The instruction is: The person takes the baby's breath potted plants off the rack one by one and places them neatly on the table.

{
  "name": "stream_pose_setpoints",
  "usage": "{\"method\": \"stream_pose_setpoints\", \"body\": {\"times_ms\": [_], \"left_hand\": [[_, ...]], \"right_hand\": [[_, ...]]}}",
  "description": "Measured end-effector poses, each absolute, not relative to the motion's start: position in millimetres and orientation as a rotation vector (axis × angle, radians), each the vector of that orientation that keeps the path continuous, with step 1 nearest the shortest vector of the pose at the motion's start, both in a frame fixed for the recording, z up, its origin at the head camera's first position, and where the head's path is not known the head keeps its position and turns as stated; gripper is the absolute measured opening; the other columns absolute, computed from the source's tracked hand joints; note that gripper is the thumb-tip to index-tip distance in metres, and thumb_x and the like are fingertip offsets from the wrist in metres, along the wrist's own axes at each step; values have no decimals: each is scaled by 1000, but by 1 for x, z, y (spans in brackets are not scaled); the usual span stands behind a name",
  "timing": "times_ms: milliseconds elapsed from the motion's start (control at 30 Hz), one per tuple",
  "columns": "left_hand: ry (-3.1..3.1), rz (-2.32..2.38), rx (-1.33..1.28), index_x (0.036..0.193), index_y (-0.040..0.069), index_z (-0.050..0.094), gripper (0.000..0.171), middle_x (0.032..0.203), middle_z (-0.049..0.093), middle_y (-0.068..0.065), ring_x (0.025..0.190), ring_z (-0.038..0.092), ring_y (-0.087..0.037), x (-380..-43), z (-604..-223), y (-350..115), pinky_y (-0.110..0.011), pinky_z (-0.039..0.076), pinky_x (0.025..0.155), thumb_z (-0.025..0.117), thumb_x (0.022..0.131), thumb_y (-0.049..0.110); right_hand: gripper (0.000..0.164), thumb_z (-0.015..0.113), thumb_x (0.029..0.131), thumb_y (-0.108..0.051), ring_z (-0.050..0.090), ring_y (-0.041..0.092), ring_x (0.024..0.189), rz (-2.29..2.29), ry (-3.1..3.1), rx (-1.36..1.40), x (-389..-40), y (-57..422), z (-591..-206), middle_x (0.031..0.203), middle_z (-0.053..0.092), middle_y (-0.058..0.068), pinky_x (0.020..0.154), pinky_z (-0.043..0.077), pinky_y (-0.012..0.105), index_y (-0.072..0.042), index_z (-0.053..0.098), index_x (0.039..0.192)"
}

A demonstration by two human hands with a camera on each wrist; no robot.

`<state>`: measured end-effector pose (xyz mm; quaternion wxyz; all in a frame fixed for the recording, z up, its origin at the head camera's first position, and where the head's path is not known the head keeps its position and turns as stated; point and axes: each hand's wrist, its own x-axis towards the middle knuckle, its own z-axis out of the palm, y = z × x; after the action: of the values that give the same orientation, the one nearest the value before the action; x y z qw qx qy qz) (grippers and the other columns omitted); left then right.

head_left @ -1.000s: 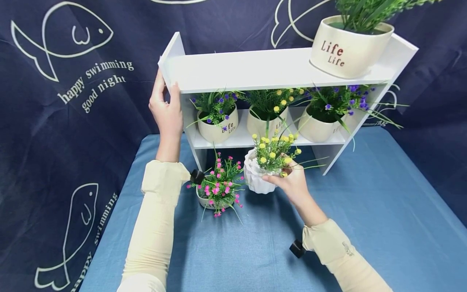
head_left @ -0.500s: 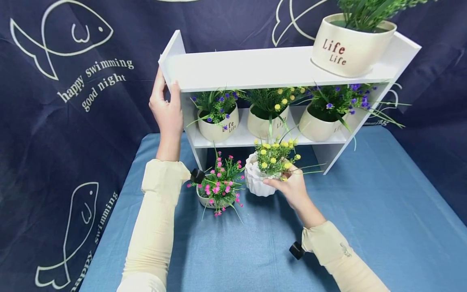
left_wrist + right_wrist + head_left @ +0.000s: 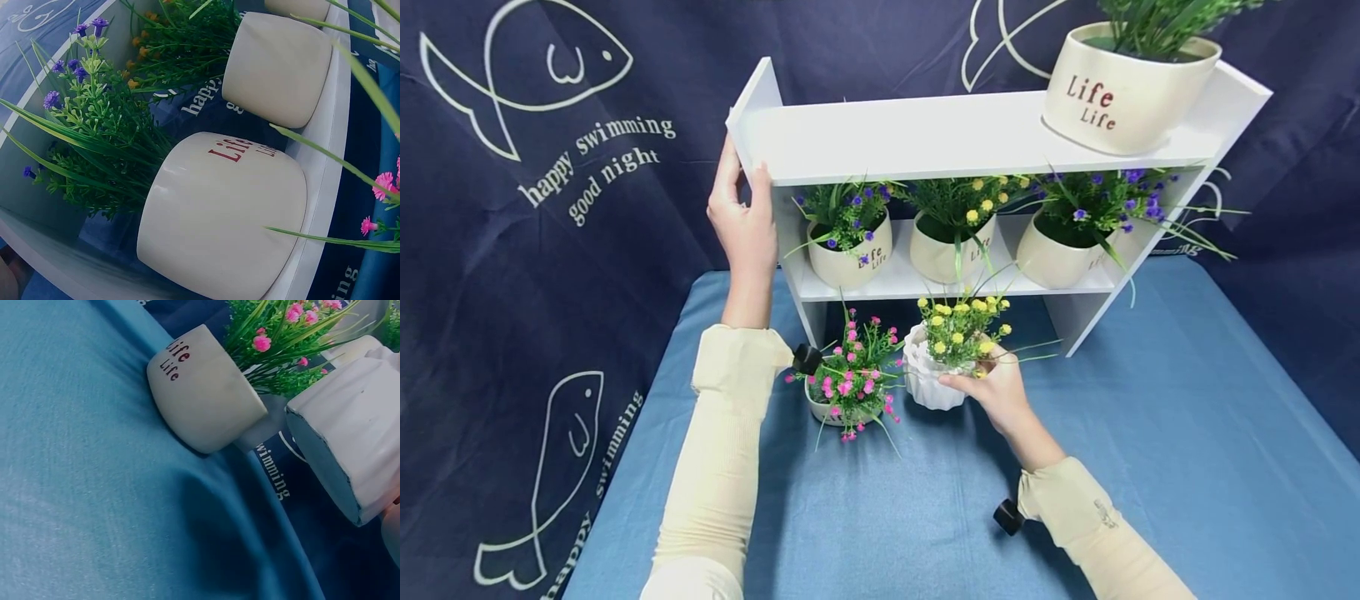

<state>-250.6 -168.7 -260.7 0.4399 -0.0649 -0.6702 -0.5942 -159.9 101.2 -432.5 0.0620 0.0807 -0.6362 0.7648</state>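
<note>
The right hand [image 3: 997,392] grasps a white ceramic pot with a scalloped, fluted wall [image 3: 928,387], planted with small yellow artificial flowers [image 3: 962,329], its thumb lying near the rim. The pot is off the blue-cloth-covered table [image 3: 880,517], in front of the lower part of a white two-tier board shelf [image 3: 910,137]; the right-wrist view shows its underside raised and tilted. The left hand [image 3: 745,221] grips the upper part of the shelf's left side panel, thumb at the front edge.

The step in hand looks like moving the yellow-flowered pot while the left hand steadies the shelf. Just to its left, a cream pot with bright pink flowers [image 3: 853,387] stands on the table, so the next move seems to call for a firm, level hold that clears those stems. Whether the pot is to be lowered or lifted cannot be told. Three cream pots fill much of the lower tier; the top board has one large cream "Life" pot [image 3: 1123,100] at its right end, with bare board to its left.
</note>
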Motion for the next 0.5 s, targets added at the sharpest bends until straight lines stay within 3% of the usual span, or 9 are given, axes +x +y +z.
{"method": "stream_pose_setpoints", "body": {"times_ms": [500], "left_hand": [[-1677, -1469, -157, 139, 1, 51, 48, 135, 60, -13, 124, 56, -10, -251, -261, -169, -20, 40, 106, 55, 91, 7]], "right_hand": [[57, 72, 64, 21, 66, 2, 91, 2358, -1978, 138, -161, 100, -447, 97, 70, -16, 80, 55, 19, -18, 64, 104]]}}
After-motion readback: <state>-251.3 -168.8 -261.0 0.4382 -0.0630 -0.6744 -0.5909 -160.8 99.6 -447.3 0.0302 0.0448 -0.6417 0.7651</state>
